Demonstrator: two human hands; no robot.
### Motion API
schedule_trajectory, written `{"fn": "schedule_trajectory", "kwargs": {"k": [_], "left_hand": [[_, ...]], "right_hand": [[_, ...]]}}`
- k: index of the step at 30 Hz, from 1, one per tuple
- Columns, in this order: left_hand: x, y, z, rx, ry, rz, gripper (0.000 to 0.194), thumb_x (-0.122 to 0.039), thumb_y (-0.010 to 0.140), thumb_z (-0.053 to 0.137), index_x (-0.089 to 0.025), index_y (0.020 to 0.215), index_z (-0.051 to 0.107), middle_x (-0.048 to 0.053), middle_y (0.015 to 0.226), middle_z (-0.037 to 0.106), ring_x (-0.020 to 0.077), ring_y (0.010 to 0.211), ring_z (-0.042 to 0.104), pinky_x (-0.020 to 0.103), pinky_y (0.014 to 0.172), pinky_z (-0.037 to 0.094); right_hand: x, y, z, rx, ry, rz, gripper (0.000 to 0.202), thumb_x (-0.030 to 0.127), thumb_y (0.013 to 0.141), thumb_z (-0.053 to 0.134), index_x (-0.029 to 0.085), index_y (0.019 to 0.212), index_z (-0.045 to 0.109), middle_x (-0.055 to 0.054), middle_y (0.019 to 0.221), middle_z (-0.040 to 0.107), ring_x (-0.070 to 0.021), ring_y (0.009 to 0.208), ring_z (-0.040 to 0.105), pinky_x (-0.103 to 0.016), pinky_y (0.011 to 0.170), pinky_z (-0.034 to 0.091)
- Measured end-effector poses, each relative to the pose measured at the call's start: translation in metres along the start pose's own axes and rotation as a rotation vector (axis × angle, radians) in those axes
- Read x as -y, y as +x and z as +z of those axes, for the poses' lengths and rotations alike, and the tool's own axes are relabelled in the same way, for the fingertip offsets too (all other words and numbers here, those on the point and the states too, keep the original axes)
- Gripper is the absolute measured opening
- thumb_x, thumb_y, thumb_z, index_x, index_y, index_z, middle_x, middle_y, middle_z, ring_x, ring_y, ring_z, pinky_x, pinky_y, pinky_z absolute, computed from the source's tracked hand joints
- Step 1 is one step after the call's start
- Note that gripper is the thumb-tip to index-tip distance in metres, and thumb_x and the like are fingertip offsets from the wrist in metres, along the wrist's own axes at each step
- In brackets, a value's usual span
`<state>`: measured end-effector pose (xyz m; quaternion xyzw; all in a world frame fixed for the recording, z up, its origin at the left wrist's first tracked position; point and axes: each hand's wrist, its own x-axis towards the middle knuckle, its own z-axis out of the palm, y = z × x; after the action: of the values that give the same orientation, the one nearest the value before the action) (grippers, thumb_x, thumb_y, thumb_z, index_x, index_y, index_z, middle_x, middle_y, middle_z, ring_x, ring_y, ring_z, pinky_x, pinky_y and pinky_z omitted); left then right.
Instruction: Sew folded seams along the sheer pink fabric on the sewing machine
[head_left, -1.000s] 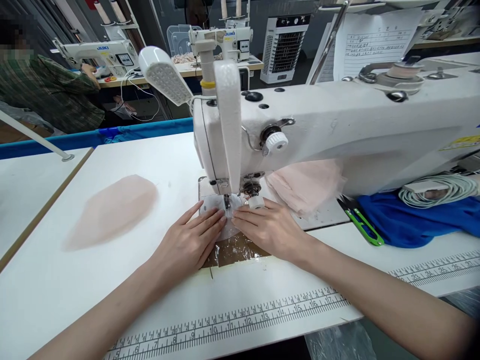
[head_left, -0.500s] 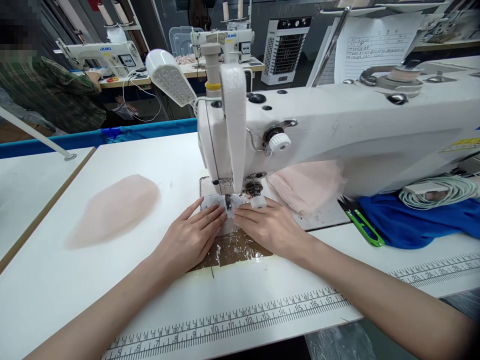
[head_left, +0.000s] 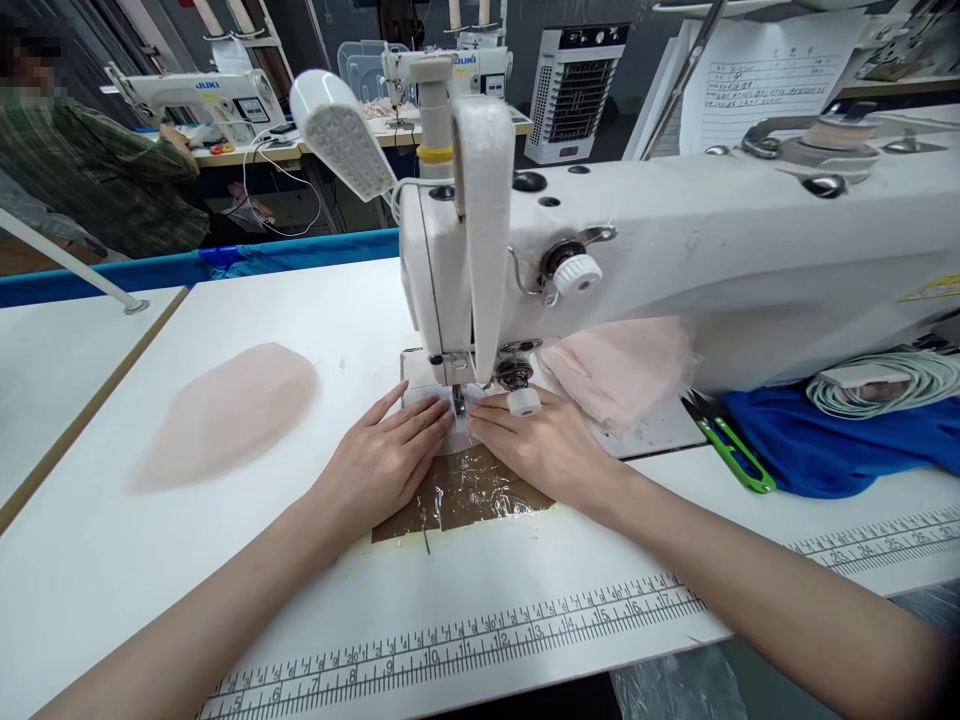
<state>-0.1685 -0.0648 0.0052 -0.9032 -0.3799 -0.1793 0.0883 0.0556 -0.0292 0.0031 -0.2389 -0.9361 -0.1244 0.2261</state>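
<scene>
My left hand [head_left: 386, 455] lies flat with fingers stretched out, just left of the presser foot [head_left: 459, 400] of a white sewing machine [head_left: 637, 240]. On the other side, my right hand [head_left: 544, 440] rests with its fingers extended, the tips close to the foot. Beneath both sets of fingertips is a small piece of sheer pale fabric [head_left: 455, 440], mostly hidden by the hands. Brown tape [head_left: 480, 495] with a shiny film covers the table in front of it. A sheer pink fabric piece [head_left: 232, 415] lies to the left, and more pink fabric [head_left: 619, 370] is heaped behind my right hand.
Green thread snips [head_left: 731, 450] lie at the right beside a blue cloth [head_left: 847, 450] with a coiled cable [head_left: 885, 385] on it. A printed ruler [head_left: 480, 655] runs along the table's front edge. A co-worker [head_left: 97, 170] sits at another machine [head_left: 202, 105] behind.
The view has shifted slightly, so the machine head appears a little higher and to the right. Both hands stay beside the presser foot; the fabric under them shows slightly less in front.
</scene>
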Motion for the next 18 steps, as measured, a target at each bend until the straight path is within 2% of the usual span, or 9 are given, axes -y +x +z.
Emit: {"fn": "schedule_trajectory", "kwargs": {"k": [18], "left_hand": [[0.0022, -0.0007, 0.0027, 0.012, 0.036, 0.004, 0.035, -0.017, 0.097, 0.037, -0.013, 0.126, 0.056, 0.009, 0.127, 0.061, 0.0225, 0.121, 0.056, 0.052, 0.110, 0.037]], "right_hand": [[-0.0002, 0.0020, -0.0008, 0.066, -0.005, 0.030, 0.024, 0.004, 0.091, 0.047, 0.016, 0.098, 0.067, -0.005, 0.098, 0.073, -0.0172, 0.095, 0.065, -0.035, 0.092, 0.050]]}}
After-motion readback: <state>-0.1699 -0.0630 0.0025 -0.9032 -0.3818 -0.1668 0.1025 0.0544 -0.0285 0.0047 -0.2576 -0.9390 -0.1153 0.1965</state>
